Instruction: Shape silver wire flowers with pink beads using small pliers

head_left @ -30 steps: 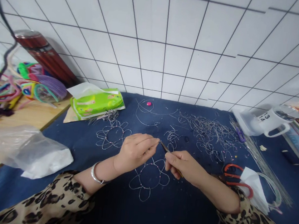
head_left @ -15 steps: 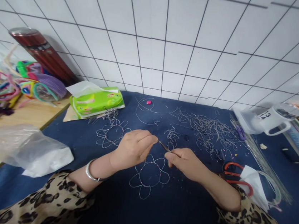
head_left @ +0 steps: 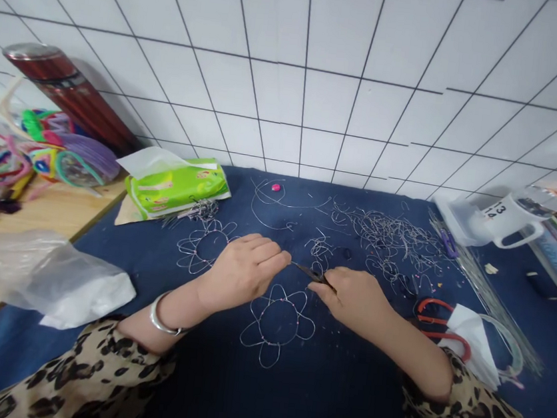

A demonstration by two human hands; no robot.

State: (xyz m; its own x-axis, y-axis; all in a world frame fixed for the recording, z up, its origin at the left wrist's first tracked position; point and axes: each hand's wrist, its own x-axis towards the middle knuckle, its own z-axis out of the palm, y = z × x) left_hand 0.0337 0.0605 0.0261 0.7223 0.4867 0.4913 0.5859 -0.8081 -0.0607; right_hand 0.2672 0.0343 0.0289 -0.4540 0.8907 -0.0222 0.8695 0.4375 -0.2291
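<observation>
My right hand (head_left: 354, 305) is wrapped round the handles of small pliers (head_left: 315, 275), whose thin jaws point left. Just off the jaw tips, my left hand (head_left: 246, 269) is closed in a pinch; whatever lies between its fingertips is too small to make out. Below the hands, a flower-shaped wire ring (head_left: 263, 340) with looped petals and tiny pink beads lies flat on the dark blue cloth (head_left: 337, 403). A second wire flower (head_left: 196, 252) rests behind my left hand, which partly covers it.
A heap of wire scraps (head_left: 391, 235) spreads at the back right. Red-handled scissors (head_left: 445, 335), straight wires (head_left: 493, 307) and a white mug (head_left: 512, 215) are on the right. Leftward are a green tissue pack (head_left: 175, 187), a plastic bag (head_left: 84, 281) and a red flask (head_left: 77, 95).
My right hand has turned slightly, and the pliers' jaws now lie flatter. The left hand keeps its pinch near the jaw tips. The whole view has shifted a little.
</observation>
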